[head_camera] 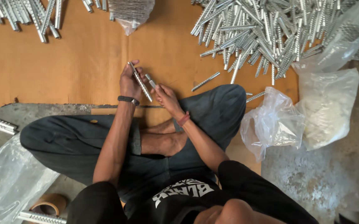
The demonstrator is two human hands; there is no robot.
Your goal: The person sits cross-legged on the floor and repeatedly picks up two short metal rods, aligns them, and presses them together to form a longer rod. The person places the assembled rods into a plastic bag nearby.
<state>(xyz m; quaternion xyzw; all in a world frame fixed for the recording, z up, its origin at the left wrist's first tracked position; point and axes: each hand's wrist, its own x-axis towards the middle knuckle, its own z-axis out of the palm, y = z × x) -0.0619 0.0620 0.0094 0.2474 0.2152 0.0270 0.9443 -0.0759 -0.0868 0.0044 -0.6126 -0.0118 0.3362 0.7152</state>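
Cardboard floor (80, 62), hands (129, 81) holding metal strip (140, 81)

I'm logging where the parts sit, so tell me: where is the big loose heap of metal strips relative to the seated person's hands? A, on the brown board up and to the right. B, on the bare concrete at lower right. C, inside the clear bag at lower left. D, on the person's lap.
A: the heap of metal strips lies on the brown board, up and right of the left hand and right hand.
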